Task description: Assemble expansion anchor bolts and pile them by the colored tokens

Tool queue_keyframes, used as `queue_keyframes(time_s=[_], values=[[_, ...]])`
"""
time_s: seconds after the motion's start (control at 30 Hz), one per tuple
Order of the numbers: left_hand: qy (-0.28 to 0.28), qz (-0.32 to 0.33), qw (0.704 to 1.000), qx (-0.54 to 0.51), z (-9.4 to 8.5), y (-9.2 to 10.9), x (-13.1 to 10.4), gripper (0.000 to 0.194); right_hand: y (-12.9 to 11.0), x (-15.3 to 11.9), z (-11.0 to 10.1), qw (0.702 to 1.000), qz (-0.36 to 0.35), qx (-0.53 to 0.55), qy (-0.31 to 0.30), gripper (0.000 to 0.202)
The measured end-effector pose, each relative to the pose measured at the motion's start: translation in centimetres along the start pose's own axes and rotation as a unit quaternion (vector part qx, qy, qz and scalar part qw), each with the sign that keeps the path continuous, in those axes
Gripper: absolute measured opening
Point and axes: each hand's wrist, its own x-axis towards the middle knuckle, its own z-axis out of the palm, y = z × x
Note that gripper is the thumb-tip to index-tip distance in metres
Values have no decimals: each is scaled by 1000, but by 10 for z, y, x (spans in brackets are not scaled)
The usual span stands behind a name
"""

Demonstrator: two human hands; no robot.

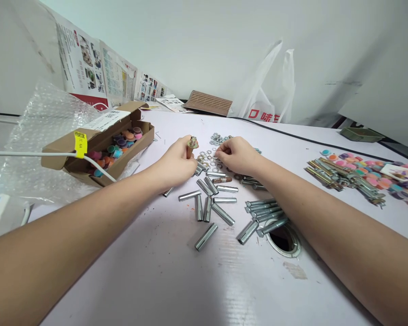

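My left hand [177, 159] is closed around an expansion bolt [192, 145], held upright with its threaded end and a washer showing on top. Just to the right, the fingers of my right hand [237, 156] are pinched together at the edge of the loose washers [209, 157]; whatever is between the fingertips is hidden. Behind the washers lies a small pile of nuts [217, 137]. Several metal sleeves [206, 236] are scattered nearer to me. Bare bolts [264, 211] lie in a bunch beneath my right forearm.
A round cable hole with a metal rim [296, 251] opens near my right forearm. Finished-looking bolts [340, 176] lie at right beside colourful round caps [377, 174]. An open cardboard box [136, 144] of similar caps stands left, with a white cable [54, 154] across it. Behind is a plastic bag [268, 99].
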Motion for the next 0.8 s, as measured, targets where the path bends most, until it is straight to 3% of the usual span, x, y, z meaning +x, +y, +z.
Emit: queue_keyframes(time_s=[0.37,0.5,0.6,0.7,0.8], values=[[9,32,998,48,1,-3,2,32,-11,8,12,1000,-3,15,11,22],[7,10,998,54,1,1,0,36,-15,4,3,998,10,54,20,31],[10,-2,997,70,0,5,-3,38,-27,-5,-11,989,6,145,35,38],[2,14,996,88,0,7,-5,38,-45,-15,-19,959,-35,277,52,33],[-7,23,998,61,0,7,-5,42,-60,-22,-18,949,-62,307,37,27]])
